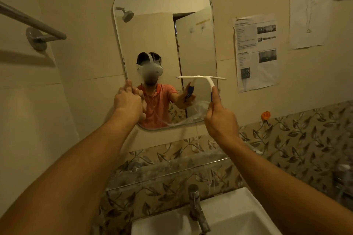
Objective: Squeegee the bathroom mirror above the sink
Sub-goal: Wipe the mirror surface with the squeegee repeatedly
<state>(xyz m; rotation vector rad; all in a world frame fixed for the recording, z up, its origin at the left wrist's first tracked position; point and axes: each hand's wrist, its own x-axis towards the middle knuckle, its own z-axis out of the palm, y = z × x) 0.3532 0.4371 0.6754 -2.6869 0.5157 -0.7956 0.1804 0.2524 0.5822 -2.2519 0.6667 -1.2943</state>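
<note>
A rounded frameless mirror [152, 32] hangs on the tiled wall above the sink [235, 213]. My left hand [128, 101] grips the mirror's left edge, low down. My right hand [219, 118] holds a white squeegee [202, 78] by its blue-and-white handle. The squeegee's blade lies level against the glass near the mirror's right edge, a little below mid-height. Foam or water streaks sit on the lower right of the glass, below the blade. The mirror reflects a person in an orange shirt and the squeegee.
A chrome tap [196, 208] rises from the sink's back edge. A glass shelf [172, 166] runs below the mirror. A towel rail [38, 23] juts out at the left. Papers [256, 51] are taped to the wall at right, above an orange hook [265, 115].
</note>
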